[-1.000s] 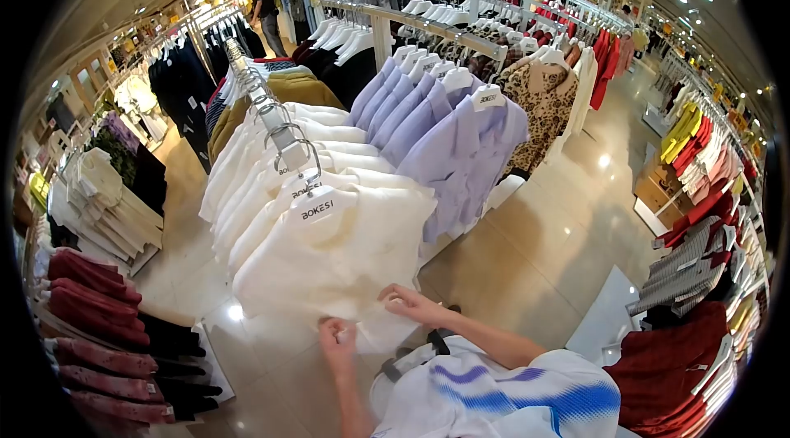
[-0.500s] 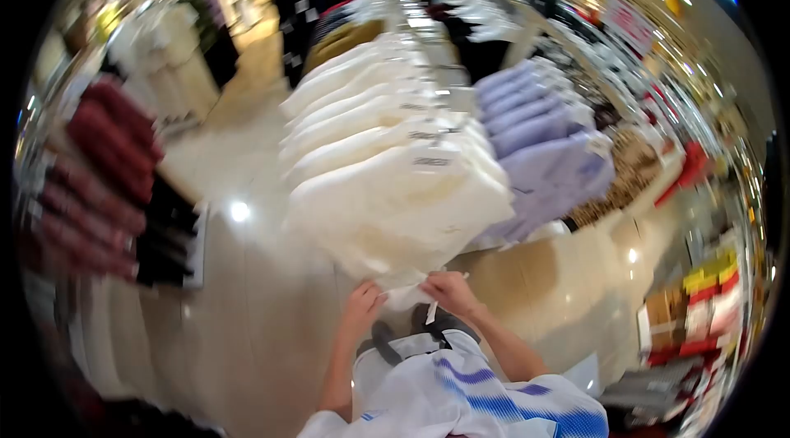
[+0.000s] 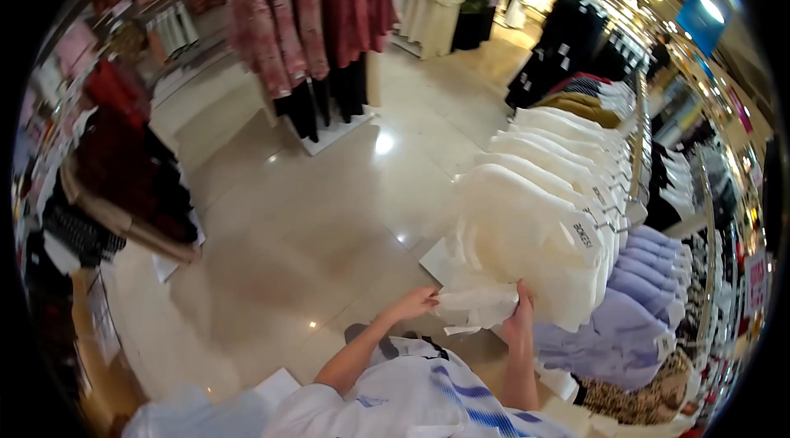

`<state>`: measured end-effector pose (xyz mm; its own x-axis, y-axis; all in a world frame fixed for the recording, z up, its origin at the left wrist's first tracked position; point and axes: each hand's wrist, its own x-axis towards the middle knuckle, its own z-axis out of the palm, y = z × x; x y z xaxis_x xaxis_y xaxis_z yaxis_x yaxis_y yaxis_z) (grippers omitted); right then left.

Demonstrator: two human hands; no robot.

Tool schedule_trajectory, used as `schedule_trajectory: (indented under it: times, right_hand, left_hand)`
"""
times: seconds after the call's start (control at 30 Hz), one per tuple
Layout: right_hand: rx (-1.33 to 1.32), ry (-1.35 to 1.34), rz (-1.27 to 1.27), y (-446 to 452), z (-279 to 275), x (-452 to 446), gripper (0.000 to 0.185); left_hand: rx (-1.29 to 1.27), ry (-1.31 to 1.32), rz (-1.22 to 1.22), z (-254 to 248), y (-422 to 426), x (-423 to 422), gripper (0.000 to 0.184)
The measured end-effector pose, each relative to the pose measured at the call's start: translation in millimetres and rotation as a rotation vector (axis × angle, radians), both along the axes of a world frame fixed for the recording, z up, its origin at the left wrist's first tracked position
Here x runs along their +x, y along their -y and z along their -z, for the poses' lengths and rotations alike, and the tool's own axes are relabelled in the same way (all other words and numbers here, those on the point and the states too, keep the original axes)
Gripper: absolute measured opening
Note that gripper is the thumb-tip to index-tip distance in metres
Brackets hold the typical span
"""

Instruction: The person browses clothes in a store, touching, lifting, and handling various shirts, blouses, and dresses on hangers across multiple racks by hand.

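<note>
A row of white tops [image 3: 510,208] hangs on the rack to the right of centre, the front one bearing a "BOKESI" hanger label [image 3: 583,236]. My left hand [image 3: 417,302] pinches the left end of the front white top's bottom edge. At the other end, my right hand [image 3: 519,311] grips the same edge. The hem [image 3: 477,305] is stretched between both hands, with a small white strip [image 3: 462,329] hanging under it. My fingertips are partly hidden by the fabric.
Lavender tops [image 3: 609,331] and a leopard-print garment [image 3: 642,389] hang at the right, along the metal rail [image 3: 638,138]. Pink and red outfits [image 3: 284,35] stand on a white base [image 3: 333,138] across the tiled floor [image 3: 271,191]. Dark garments [image 3: 132,166] hang at the left.
The view has swung left, so the white tops now appear further right. My hands have spread wider apart, still on the hem, which is pulled out more between them.
</note>
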<state>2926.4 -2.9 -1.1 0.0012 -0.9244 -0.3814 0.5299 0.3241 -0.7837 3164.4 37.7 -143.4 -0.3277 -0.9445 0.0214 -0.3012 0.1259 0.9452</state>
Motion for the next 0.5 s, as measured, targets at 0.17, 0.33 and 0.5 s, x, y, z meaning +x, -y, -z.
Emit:
schedule_trajectory:
  times: [0.17,0.33,0.5]
  right_hand:
    - [-0.037,-0.285,0.039,0,23,-7,0.024]
    - [-0.395,-0.763,-0.404,-2,38,-15,0.028]
    - [-0.623,-1.147,-0.438,-6,60,-5,0.033]
  left_hand:
    - [0.079,0.048,-0.348,0,-40,15,0.018]
    - [0.072,-0.34,-0.736,-3,-110,34,0.012]
    - [0.213,-0.335,-0.761,1,-150,54,0.009]
